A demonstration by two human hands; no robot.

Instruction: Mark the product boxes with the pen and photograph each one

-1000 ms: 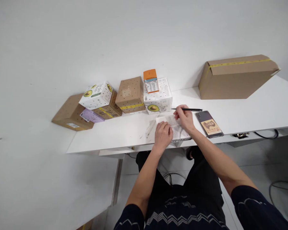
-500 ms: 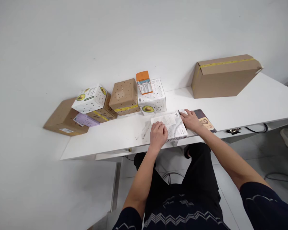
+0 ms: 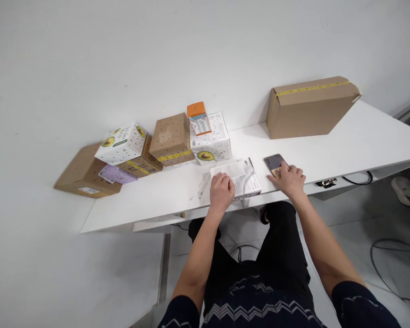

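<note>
A flat white box (image 3: 241,175) with printed text and a barcode lies at the desk's front edge. My left hand (image 3: 222,191) is on its left end, fingers curled over the top; the thumb is hidden. To the right of the box, my right hand (image 3: 289,181) is over a dark smartphone (image 3: 272,159) lying on the desk. Its thumb and index finger are at the phone's edges, and the other fingers are bent. A yellowish patch on the phone is partly hidden by this hand.
On the white desk (image 3: 150,196), a tall brown carton (image 3: 300,114) stands back right. Back left are brown cartons (image 3: 172,136), avocado-print white boxes (image 3: 123,143), a purple box (image 3: 118,174) and an orange-topped box (image 3: 198,119). A cable (image 3: 358,181) hangs below the front edge.
My right hand has left the white box's right edge and moved right onto the phone. The phone sits closer to the box. My left hand stays on the box; the whole view has shifted slightly.
</note>
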